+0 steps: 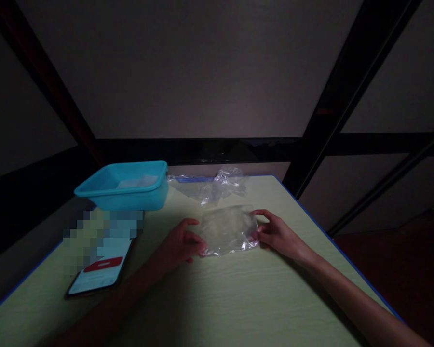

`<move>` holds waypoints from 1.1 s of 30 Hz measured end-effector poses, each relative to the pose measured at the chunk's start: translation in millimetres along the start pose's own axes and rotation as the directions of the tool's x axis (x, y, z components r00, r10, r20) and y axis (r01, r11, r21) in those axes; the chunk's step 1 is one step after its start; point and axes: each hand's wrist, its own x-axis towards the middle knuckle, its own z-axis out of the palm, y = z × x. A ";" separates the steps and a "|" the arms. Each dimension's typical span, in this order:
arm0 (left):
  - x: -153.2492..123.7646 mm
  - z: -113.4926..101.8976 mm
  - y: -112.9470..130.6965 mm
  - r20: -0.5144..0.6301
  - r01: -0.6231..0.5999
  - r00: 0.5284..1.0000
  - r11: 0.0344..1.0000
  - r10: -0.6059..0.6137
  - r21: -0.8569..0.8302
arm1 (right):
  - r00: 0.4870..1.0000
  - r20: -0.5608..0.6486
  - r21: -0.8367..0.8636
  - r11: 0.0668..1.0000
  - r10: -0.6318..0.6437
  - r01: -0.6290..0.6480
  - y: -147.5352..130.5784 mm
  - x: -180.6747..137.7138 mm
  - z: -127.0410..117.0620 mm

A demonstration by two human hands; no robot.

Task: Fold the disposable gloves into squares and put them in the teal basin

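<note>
A clear plastic bag [229, 230], flat and roughly rectangular, spans the gap between my two hands above the middle of the table. My left hand [184, 243] pinches its lower left corner between thumb and fingers, the index finger bent above. On the other side my right hand [277, 233] grips the right edge, its thumb near the lower corner and its index finger by the upper one. Light glints along the bag's crinkled lower edge. Just beyond lies crumpled clear plastic [220, 185], touched by neither hand.
A blue plastic basin [144, 198] with something whitish inside stands at the table's back left. In front of it lies a phone [97, 282] with a lit screen, partly pixelated. The pale table [260, 303] has a blue edge; a dark panelled wall [202, 72] rises behind.
</note>
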 end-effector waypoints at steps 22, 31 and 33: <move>-9.9 10.7 -3.0 -0.140 -0.063 0.989 0.990 0.045 -0.129 | 0.990 0.133 0.046 0.998 -0.054 0.048 12.7 3.5 7.3; -12.1 10.7 -1.8 -0.138 -0.057 0.989 0.994 0.045 -0.088 | 0.988 0.134 0.023 0.997 -0.073 0.071 12.1 2.5 8.7; -12.1 10.7 -1.5 -0.133 -0.057 0.990 0.995 0.046 -0.080 | 0.990 0.114 -0.005 0.997 -0.081 0.083 11.2 1.5 9.3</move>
